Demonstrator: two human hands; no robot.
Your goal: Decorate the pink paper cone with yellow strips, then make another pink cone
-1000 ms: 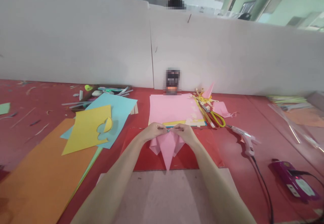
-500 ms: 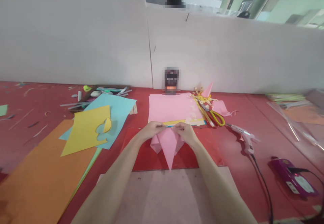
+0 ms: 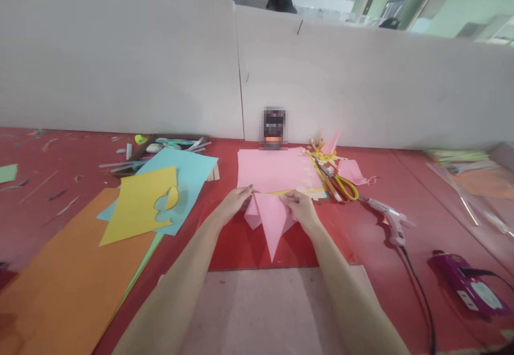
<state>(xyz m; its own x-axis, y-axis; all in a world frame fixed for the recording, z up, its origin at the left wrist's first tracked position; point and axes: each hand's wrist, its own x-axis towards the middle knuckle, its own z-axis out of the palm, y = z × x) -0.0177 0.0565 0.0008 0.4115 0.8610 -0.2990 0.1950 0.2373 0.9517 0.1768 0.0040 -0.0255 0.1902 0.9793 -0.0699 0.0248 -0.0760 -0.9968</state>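
Head view: both bare forearms reach forward over the red table (image 3: pixel 52 151) and meet at a folded pink paper (image 3: pixel 273 224). It lies on a red sheet (image 3: pixel 236 248) straight ahead, its long point aimed back at the person and a short flap sticking out at each side.

The left hand (image 3: pixel 233 204) is mostly open. Its fingers (image 3: pixel 246 191) are stretched forward and laid on the top left corner of the folded pink paper. The thumb is hidden, so I cannot tell whether it grips from below.

The right hand (image 3: pixel 304 211) is curled nearly closed, its fingertips pinching the top edge of the same paper just right of the middle.

Just past the hands lies a flat pink sheet (image 3: pixel 273 170), with yellow-handled scissors (image 3: pixel 341 183) and paper scraps at its right edge. A glue gun (image 3: pixel 388 220) lies further right, with a purple box (image 3: pixel 468 285) near it.

To the left, a yellow sheet (image 3: pixel 138 208) with a shape cut out of it overlaps a blue sheet (image 3: pixel 188 168) and an orange sheet (image 3: pixel 60 274). A white partition (image 3: pixel 120 66) stands along the far edge of the table.
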